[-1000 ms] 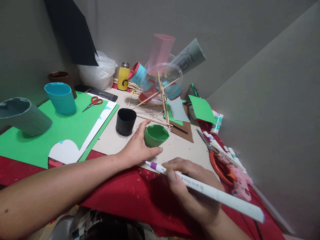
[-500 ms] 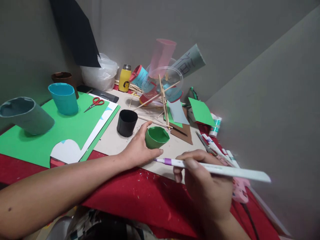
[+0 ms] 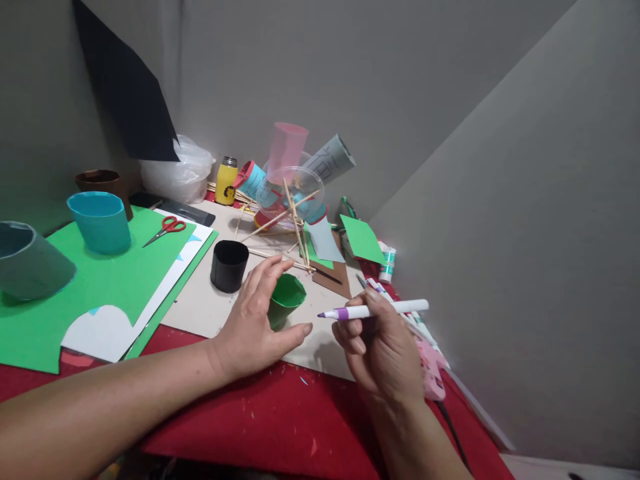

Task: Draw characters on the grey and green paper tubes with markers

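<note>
The marker (image 3: 356,312) lies almost level across the view; its long axis runs from right to left, and the purple tip, a little lower than the white end, points toward the green paper cup (image 3: 286,303) without touching it. That cup stands just to the right of the black cup (image 3: 229,268) and slightly nearer the person, its mouth facing up and its long axis leaning a little to the right.

The left hand (image 3: 255,327) is spread in an arch around the left and near sides of the green cup, with the thumb in front; whether its fingers press on the wall cannot be told. The right hand (image 3: 385,347), farther right of the black cup, pinches the one marker between thumb and fingers. So the green cup sits between the two hands, closer to the left one.

Five paper cups stand on the desk (image 3: 240,420): the green and the black, then, to the left of the black cup, one blue (image 3: 103,227), one grey (image 3: 40,267) and one brown (image 3: 127,197). One pair of red-handled scissors (image 3: 173,225) lies left of the black cup, on a green sheet (image 3: 135,267). Behind the black cup are one yellow bottle (image 3: 227,183) and one white bag (image 3: 175,177); behind it to the right rises one stick frame (image 3: 296,220), bearing one pink tube (image 3: 287,150) and one lettered grey tube (image 3: 333,160).
</note>
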Demonstrator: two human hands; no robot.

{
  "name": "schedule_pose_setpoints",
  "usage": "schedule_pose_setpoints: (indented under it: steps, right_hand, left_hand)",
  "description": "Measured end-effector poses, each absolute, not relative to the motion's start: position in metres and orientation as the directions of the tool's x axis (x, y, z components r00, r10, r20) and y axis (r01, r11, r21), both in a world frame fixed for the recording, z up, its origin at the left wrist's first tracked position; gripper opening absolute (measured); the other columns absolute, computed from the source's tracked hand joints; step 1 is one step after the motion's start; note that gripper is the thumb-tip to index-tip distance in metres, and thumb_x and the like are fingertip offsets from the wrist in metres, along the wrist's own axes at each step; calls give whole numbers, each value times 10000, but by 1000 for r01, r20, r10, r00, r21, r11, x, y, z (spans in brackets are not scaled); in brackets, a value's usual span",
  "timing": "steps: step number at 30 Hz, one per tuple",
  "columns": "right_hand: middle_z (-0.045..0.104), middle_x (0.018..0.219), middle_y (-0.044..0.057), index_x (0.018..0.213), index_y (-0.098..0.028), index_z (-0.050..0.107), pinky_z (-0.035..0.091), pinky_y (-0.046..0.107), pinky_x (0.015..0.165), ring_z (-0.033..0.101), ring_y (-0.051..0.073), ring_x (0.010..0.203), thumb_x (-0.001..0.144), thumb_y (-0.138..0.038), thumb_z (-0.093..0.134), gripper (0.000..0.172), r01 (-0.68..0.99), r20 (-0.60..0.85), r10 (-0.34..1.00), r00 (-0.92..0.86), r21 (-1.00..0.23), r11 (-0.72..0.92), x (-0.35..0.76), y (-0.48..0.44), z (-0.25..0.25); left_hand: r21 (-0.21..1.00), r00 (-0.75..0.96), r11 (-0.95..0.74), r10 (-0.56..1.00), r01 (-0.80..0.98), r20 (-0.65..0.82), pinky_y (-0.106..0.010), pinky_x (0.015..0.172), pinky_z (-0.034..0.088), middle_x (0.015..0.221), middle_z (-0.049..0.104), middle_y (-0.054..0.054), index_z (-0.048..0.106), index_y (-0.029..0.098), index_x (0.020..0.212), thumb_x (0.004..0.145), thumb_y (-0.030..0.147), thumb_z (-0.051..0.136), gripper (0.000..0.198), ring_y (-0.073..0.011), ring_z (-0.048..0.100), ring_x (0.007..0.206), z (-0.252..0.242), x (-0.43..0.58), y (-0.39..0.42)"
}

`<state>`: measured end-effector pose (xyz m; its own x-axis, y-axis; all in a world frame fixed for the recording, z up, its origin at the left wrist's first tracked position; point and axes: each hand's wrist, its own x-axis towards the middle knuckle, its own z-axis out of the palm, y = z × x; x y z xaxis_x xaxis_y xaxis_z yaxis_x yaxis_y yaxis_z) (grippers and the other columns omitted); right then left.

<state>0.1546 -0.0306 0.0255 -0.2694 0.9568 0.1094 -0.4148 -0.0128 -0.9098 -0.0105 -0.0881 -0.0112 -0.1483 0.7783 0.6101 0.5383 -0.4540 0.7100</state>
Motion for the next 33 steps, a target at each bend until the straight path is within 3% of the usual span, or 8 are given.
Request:
schedule_pose_setpoints:
  steps: [5,12,27,30,33]
  right_hand:
    - [527,420,-54,604,-168,612,299,142,302,380,33,293,746,-450,805,371,-390,118,964,-239,-921,16,154,-30,23]
    - [549,424,-39,598,-168,610,306,154,298,400,48,294,807,-445,759,378,-333,187,955,-231,-937,103,153,-33,20]
    - [547,427,-49,613,-176,604,292,150,296,396,46,294,747,-474,804,383,-361,170,968,-186,-928,93,154,-33,23]
    - [534,427,-45,606,-171,602,277,154,309,395,44,299,800,-509,758,420,-284,170,953,-251,-954,95,157,-35,21]
    - [500,411,-47,594,-171,577,234,166,318,358,44,308,844,-550,704,471,-146,120,898,-423,-987,64,160,-43,21]
  left_hand:
    - [539,-84,-592,623,599,778,-504,1087,445,1303,609,-152,620,186,1065,854,233,723,239,-283,535,1289,-7,-12,-92]
    - [444,-22,-648,550,619,835,-503,1040,473,1119,717,-103,681,188,930,886,178,692,47,-267,588,1223,-3,-12,-93]
    - [529,-74,-647,592,549,802,-477,1045,461,1056,738,-83,644,208,853,916,144,618,94,-245,633,1147,3,-12,-96]
    - [547,-92,-652,596,525,798,-433,1016,471,1048,728,-87,614,205,830,922,149,605,108,-232,626,1129,7,-13,-101]
    - [572,-86,-670,611,474,787,-387,965,491,1033,719,-81,639,203,926,917,197,632,12,-219,639,1064,13,-12,-106]
